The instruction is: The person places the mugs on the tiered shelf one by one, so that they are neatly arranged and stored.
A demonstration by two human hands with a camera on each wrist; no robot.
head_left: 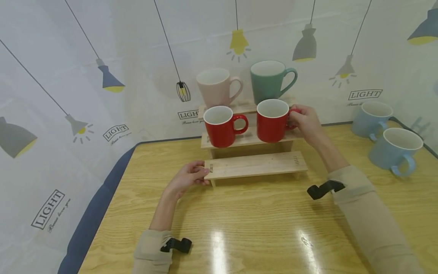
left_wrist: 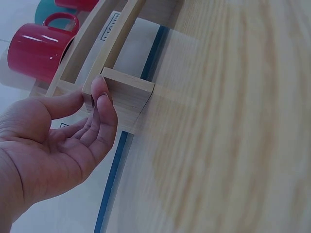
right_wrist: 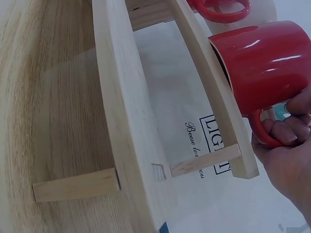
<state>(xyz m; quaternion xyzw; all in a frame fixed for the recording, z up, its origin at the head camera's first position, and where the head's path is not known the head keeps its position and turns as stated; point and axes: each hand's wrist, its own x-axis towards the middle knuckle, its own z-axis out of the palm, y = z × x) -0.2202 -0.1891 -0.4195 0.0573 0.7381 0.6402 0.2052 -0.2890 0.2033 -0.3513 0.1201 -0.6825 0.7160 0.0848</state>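
A three-step wooden shelf (head_left: 254, 165) stands on the table. My right hand (head_left: 302, 120) grips the handle of the right red mug (head_left: 272, 123), which stands on the middle step; the right wrist view shows my fingers (right_wrist: 284, 133) curled through that handle beside the mug's body (right_wrist: 262, 63). A second red mug (head_left: 220, 127) stands to its left. My left hand (head_left: 191, 175) rests against the left end of the bare lowest step, its relaxed fingertips (left_wrist: 99, 94) touching the end block (left_wrist: 129, 97). A pink mug (head_left: 215, 87) and a green mug (head_left: 268, 82) stand on the top step.
Two light blue mugs (head_left: 373, 118) (head_left: 397, 150) stand on the wooden table (head_left: 256, 228) at the right. A white backdrop printed with lamps (head_left: 102, 76) closes in the back and the left side. The table's left edge (head_left: 102, 205) runs close to my left arm.
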